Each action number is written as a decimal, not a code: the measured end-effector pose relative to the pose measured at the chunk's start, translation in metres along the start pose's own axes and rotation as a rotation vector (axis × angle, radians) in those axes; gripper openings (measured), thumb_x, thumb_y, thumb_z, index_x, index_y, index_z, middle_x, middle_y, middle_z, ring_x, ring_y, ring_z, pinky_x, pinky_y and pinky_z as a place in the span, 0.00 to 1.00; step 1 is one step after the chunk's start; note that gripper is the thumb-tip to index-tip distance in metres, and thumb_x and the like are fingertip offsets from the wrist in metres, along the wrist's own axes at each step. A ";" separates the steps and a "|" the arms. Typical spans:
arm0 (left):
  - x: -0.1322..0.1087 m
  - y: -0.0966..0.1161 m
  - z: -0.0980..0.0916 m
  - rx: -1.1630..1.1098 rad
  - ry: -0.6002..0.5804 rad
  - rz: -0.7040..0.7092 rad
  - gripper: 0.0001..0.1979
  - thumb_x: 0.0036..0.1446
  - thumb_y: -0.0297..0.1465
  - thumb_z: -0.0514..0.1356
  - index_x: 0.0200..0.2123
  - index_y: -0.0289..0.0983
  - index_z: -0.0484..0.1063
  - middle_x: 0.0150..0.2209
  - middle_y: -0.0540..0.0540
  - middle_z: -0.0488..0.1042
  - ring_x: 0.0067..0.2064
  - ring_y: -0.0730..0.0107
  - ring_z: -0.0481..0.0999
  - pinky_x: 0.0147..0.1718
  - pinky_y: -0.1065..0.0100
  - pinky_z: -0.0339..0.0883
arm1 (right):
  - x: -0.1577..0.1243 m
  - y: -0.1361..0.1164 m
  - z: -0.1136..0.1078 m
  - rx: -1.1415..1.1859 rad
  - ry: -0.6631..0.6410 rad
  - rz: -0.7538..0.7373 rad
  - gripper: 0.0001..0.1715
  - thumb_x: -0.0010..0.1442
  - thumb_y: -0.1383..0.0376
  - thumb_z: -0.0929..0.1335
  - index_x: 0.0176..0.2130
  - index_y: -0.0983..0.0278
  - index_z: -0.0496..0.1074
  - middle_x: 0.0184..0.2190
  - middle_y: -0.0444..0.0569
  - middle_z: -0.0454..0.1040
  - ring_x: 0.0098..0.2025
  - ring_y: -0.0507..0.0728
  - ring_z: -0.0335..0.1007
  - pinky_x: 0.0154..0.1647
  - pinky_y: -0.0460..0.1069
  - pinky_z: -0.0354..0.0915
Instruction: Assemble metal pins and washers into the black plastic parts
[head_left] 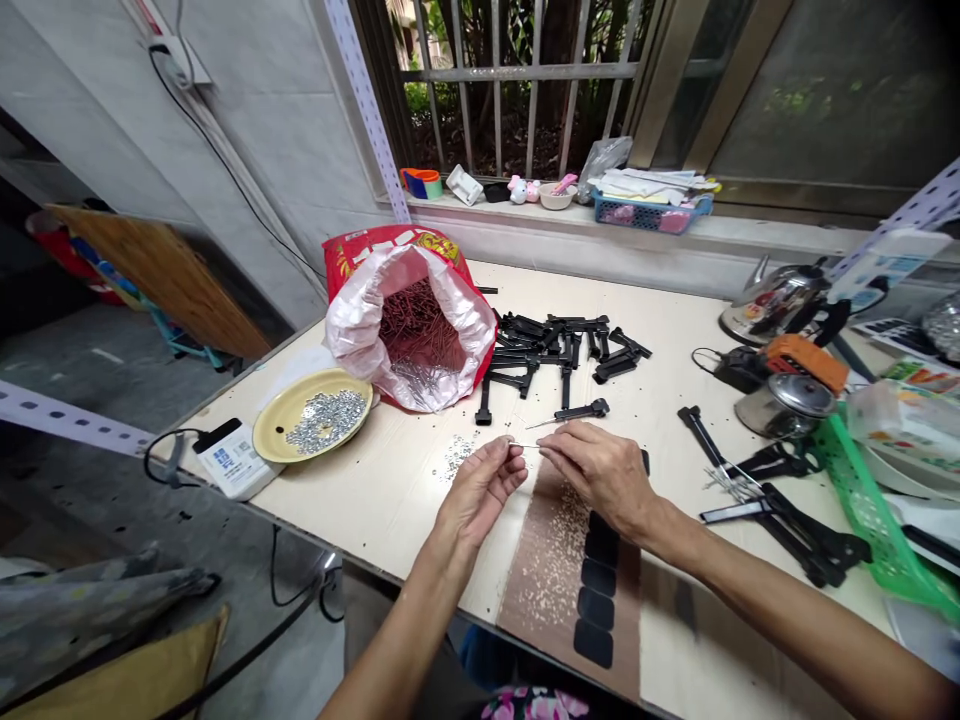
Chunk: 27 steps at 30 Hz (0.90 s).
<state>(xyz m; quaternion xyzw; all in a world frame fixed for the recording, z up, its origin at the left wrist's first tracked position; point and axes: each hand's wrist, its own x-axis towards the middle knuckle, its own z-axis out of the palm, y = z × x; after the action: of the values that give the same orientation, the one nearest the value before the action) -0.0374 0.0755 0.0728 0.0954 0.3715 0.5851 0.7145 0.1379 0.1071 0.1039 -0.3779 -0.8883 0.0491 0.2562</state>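
Note:
A thin metal rod [527,446] spans the short gap between my two hands above the table. My right hand [604,475] pinches one end of it. At the other end, the thumb and fingertips of my left hand [480,490] are closed, and whatever small piece may be in them is too tiny to make out. Loose small metal rings [456,456] lie scattered just left of my left fingers. Below my right hand is a brown mat [540,560] with pale specks and a column of black rounded pads [598,578].
Behind my hands lie several black plastic parts [525,345]. A red bag [337,255] of thin rods stands beside a yellow plate [270,420] of small metal pieces. On the right are more black parts [802,535], a green basket [847,480], a lidded pot [784,405] and a kettle [772,300].

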 end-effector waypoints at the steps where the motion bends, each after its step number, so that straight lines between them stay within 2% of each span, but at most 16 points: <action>1: 0.000 -0.002 0.003 0.010 -0.002 0.002 0.08 0.45 0.25 0.68 0.30 0.30 0.74 0.27 0.47 0.76 0.26 0.77 0.75 0.29 0.75 0.73 | -0.002 0.000 -0.002 -0.020 0.000 0.001 0.16 0.67 0.61 0.59 0.41 0.61 0.73 0.36 0.46 0.74 0.35 0.51 0.69 0.34 0.45 0.61; 7: -0.002 -0.012 0.016 0.108 0.013 0.037 0.13 0.38 0.29 0.72 0.28 0.30 0.74 0.26 0.47 0.76 0.25 0.77 0.74 0.29 0.75 0.73 | -0.014 0.002 -0.012 -0.123 0.023 0.014 0.15 0.66 0.62 0.59 0.38 0.61 0.73 0.33 0.45 0.74 0.33 0.51 0.68 0.31 0.46 0.57; 12: -0.003 -0.022 0.017 0.348 0.058 0.271 0.13 0.44 0.33 0.69 0.32 0.30 0.75 0.26 0.48 0.76 0.26 0.77 0.74 0.31 0.74 0.71 | -0.024 0.003 -0.011 -0.281 0.045 -0.027 0.10 0.64 0.67 0.62 0.37 0.61 0.73 0.31 0.45 0.73 0.31 0.53 0.65 0.30 0.48 0.53; 15: -0.002 -0.024 0.017 0.489 0.053 0.369 0.12 0.48 0.33 0.66 0.33 0.30 0.75 0.26 0.47 0.76 0.28 0.76 0.75 0.34 0.73 0.70 | -0.029 0.003 -0.008 -0.228 0.063 0.022 0.10 0.64 0.66 0.62 0.40 0.61 0.72 0.31 0.44 0.73 0.31 0.52 0.65 0.31 0.48 0.54; 18: 0.000 -0.023 0.019 0.494 0.020 0.301 0.13 0.48 0.34 0.66 0.35 0.31 0.76 0.28 0.46 0.77 0.28 0.76 0.75 0.34 0.72 0.71 | -0.033 0.003 -0.006 -0.129 0.103 0.099 0.10 0.65 0.65 0.61 0.42 0.61 0.71 0.32 0.44 0.73 0.32 0.51 0.66 0.31 0.46 0.55; 22: 0.003 -0.024 0.022 0.448 -0.007 0.195 0.14 0.45 0.33 0.68 0.35 0.30 0.76 0.28 0.46 0.77 0.26 0.77 0.74 0.31 0.73 0.71 | -0.036 0.003 -0.006 -0.163 0.135 0.105 0.09 0.64 0.66 0.62 0.40 0.61 0.71 0.30 0.44 0.72 0.31 0.51 0.66 0.31 0.47 0.54; 27: 0.002 -0.029 0.022 0.558 -0.012 0.287 0.12 0.48 0.34 0.66 0.34 0.31 0.76 0.29 0.46 0.77 0.27 0.77 0.74 0.31 0.73 0.70 | -0.040 0.003 -0.006 -0.244 0.188 0.100 0.11 0.64 0.65 0.61 0.36 0.63 0.72 0.28 0.45 0.72 0.31 0.53 0.65 0.31 0.48 0.53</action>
<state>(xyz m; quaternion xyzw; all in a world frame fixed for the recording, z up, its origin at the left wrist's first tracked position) -0.0009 0.0754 0.0713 0.3428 0.4964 0.5548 0.5729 0.1659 0.0802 0.0917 -0.4530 -0.8399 -0.0822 0.2874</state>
